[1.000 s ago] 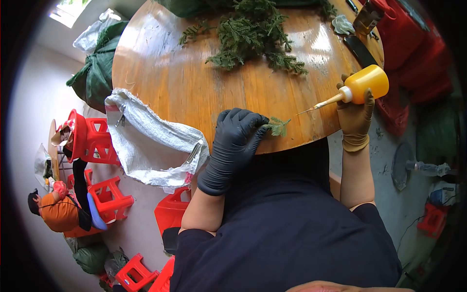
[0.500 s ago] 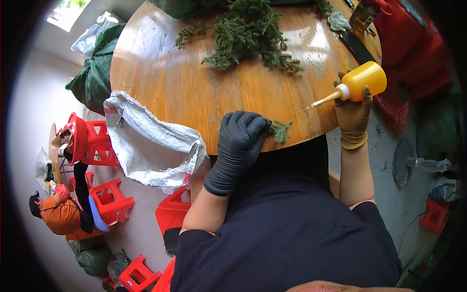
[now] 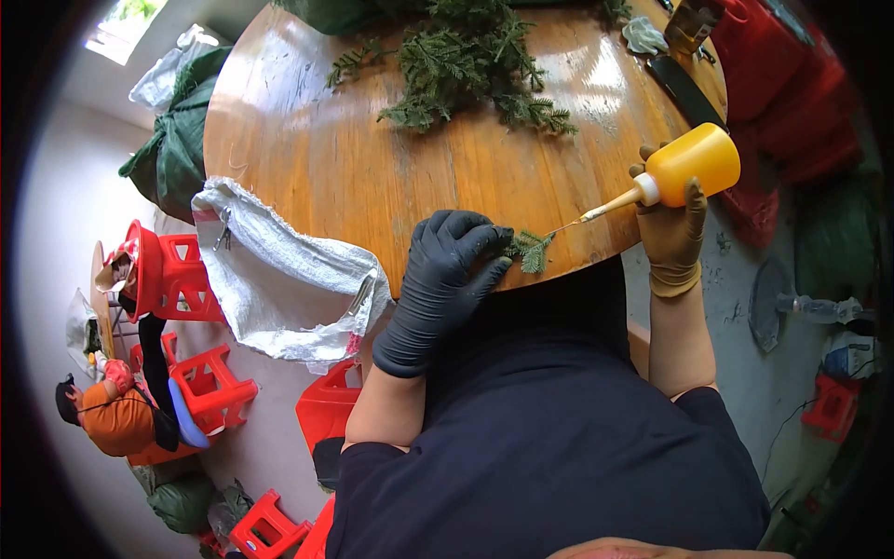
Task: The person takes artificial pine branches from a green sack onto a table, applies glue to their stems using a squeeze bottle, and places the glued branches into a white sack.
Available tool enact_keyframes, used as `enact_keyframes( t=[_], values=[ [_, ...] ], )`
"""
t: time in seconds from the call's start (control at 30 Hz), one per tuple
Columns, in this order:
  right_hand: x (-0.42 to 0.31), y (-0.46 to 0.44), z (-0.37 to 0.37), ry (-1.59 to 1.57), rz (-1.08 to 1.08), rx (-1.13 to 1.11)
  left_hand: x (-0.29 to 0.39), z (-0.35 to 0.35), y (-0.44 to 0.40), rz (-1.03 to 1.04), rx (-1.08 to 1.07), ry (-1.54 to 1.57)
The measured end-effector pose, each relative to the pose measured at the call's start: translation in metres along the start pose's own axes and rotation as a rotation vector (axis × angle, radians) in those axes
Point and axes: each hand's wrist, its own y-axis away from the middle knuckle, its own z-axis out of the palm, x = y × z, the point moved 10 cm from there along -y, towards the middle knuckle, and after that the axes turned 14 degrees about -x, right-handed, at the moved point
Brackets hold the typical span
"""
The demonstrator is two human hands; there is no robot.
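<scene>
My left hand (image 3: 456, 256), in a black glove, pinches a small green conifer sprig (image 3: 532, 252) near the table's front edge. The sprig's free end points right. In a tan glove, my right hand (image 3: 672, 224) is wrapped round a yellow squeeze bottle (image 3: 694, 165), tilted with its long nozzle down to the left. The thin needle at the nozzle's tip reaches the sprig's right end; whether it touches I cannot tell. A pile of conifer branches (image 3: 461, 74) lies farther back on the round wooden table (image 3: 307, 168).
A white woven sack (image 3: 289, 279) hangs at the table's left edge. A dark flat case (image 3: 684, 91), a crumpled cloth (image 3: 644, 35) and an amber container (image 3: 691, 26) lie at the back right. Red stools (image 3: 214, 382) and a seated person (image 3: 116, 410) are at left.
The bottle has moved left and slightly down, bringing its needle to the sprig's end. My left hand has shifted slightly left, its finger and thumb showing more clearly on the sprig.
</scene>
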Motion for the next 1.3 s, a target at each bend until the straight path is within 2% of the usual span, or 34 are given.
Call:
enact_keyframes(
  t=[0.17,0.43,0.73,1.3],
  values=[
    [0.003,0.003,0.009,-0.008,0.014,-0.018,-0.002,0.001,0.0,-0.019,0.008,-0.001],
    [0.001,0.016,0.047,0.301,-0.071,-0.054,-0.004,0.001,-0.005,-0.012,0.051,-0.008],
    [0.009,0.015,0.067,0.43,-0.06,-0.171,-0.006,0.003,-0.007,-0.045,0.024,0.01],
    [-0.003,0.017,0.061,0.497,-0.09,-0.157,-0.003,0.002,-0.006,-0.008,0.052,-0.048]
  ],
)
